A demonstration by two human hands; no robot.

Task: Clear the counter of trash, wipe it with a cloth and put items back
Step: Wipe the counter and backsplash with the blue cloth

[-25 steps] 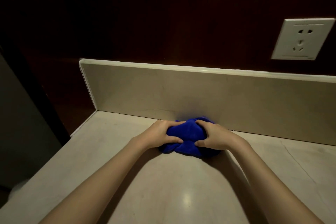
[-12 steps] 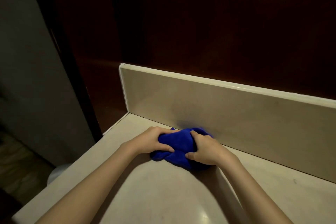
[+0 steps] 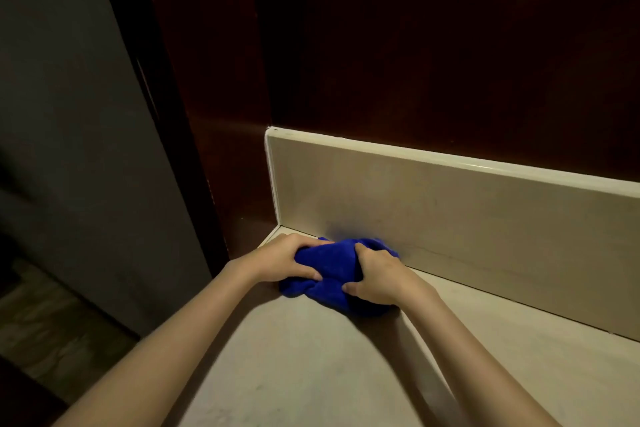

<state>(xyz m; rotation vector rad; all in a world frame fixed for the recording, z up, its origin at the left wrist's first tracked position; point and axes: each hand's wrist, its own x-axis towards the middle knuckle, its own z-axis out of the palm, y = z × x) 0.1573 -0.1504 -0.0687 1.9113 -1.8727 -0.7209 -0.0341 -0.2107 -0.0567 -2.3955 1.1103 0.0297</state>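
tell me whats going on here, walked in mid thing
A person is wiping a pale stone counter with a bunched blue cloth. The left hand and right hand both grip the cloth, pressing it down at the counter's far left corner, right against the low backsplash. No trash or other items show on the visible part of the counter.

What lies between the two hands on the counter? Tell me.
In the head view, the bunched blue cloth fills the gap between the left hand and right hand; both grip it on the beige stone counter.
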